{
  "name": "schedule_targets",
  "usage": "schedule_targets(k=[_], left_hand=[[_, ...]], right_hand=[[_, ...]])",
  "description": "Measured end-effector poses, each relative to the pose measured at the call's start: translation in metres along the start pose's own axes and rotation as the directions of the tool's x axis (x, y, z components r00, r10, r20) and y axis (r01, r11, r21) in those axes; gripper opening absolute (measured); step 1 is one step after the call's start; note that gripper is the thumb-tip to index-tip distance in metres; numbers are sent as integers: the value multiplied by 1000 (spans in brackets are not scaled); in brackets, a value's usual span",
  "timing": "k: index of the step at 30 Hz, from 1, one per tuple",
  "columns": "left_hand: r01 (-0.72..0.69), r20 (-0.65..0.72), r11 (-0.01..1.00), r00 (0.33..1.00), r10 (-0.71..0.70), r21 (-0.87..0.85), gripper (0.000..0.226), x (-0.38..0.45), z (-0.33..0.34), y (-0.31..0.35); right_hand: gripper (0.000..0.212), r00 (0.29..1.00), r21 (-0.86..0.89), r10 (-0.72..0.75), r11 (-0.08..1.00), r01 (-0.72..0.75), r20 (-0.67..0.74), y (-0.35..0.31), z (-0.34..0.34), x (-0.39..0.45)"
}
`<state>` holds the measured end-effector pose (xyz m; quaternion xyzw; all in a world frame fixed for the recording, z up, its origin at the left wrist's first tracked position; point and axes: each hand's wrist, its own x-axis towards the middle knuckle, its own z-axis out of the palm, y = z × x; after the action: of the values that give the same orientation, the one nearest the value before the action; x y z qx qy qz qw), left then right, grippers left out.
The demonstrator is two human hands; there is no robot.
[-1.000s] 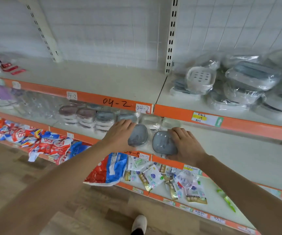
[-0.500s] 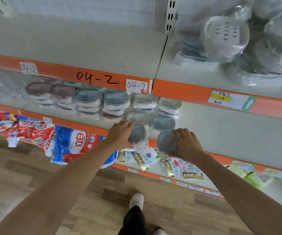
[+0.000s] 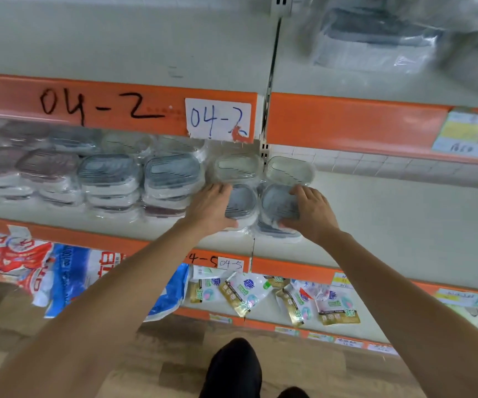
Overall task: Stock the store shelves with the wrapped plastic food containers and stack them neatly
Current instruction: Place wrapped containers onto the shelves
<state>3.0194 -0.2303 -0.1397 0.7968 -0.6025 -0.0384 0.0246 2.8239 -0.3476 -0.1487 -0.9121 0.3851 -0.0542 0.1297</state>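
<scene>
On my feed, wrapped stacks [image 3: 111, 179] of containers line the middle shelf [image 3: 404, 225] at left. My left hand [image 3: 210, 209] grips a grey-lidded container [image 3: 240, 203] near the shelf's front, fingers curled over its left edge. Just beside it, my right hand [image 3: 311, 215] clasps a second container [image 3: 278, 208], apparently atop another, thumb beneath, fingers curled on its lid.

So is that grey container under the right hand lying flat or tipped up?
Flat. The grey container lies lid-up on another wrapped one, with the right hand gripping it.
</scene>
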Motion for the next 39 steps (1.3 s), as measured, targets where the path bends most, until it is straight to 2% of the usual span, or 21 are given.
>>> schedule_targets(k=[4,8,11,13,15,19,21,24,26,28,33,39], left_hand=[[-7,11,996,1000,6,89,76,3,12,1],[-1,-27,982,1000,6,188,73,1,17,5],[-23,17,985,1000,21,171,66,-6,12,11],[-36,19,992,999,34,125,53,-11,4,10],[-44,-12,992,999,46,118,41,-18,-3,6],[-110,-32,986,993,115,123,34,-45,-10,5],[-130,18,987,992,129,96,30,-63,-14,8],[-201,169,979,967,193,37,25,-88,-25,15],[-263,274,965,929,248,16,24,-104,-38,22],[-299,317,954,907,278,17,26,-118,-54,32],[-336,259,940,914,312,52,27,-138,-103,59],[-351,210,927,924,320,131,25,-141,-163,85]], right_hand=[[54,1000,-98,-15,995,13,-24,3,11,1],[57,999,-198,-22,980,16,-31,-2,19,-4],[61,999,-234,-32,972,30,-3,-5,17,-9],[61,999,-268,-48,962,44,-8,-8,13,-14],[55,993,-283,-116,954,101,-34,-12,10,-22],[46,967,-268,-253,931,248,17,-26,9,-44],[45,952,-249,-297,919,306,74,-34,7,-57],[44,900,-207,-394,880,428,184,-43,1,-78],[43,878,-149,-427,874,462,216,-48,-11,-91],[44,859,-137,-448,861,489,248,-55,-30,-106],[39,825,-210,-507,804,557,250,-64,-86,-132],[42,763,-287,-631,712,641,141,-57,-153,-154]])
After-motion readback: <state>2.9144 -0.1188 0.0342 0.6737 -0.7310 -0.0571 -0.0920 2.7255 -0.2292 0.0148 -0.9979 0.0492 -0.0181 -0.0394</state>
